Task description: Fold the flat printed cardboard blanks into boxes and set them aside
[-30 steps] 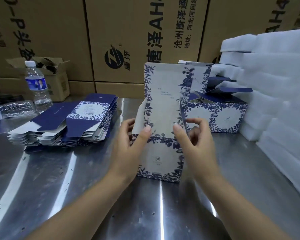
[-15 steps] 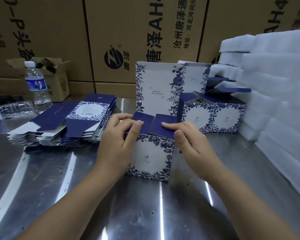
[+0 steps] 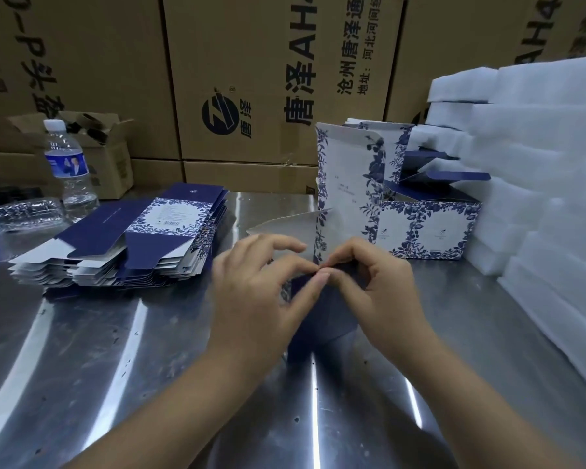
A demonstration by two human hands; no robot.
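Right hand (image 3: 376, 289) is curling in, pinching the dark blue flap (image 3: 325, 309). Left hand (image 3: 261, 292) is pressing its thumb onto the same edge, other fingers lifting loose. Half a second ago both were lying flat on the flaps; now they're meeting at the middle and the box (image 3: 345, 184) is tipping toward us with its tall lid standing, so the end looks to be locking. Blanks (image 3: 132, 245) are waiting on the left of the steel surface (image 3: 115, 367), with finished boxes (image 3: 427, 228) sitting on the right beside foam sheets (image 3: 538, 164). A bottle (image 3: 70, 167) and brown cartons (image 3: 251, 79) are standing behind.
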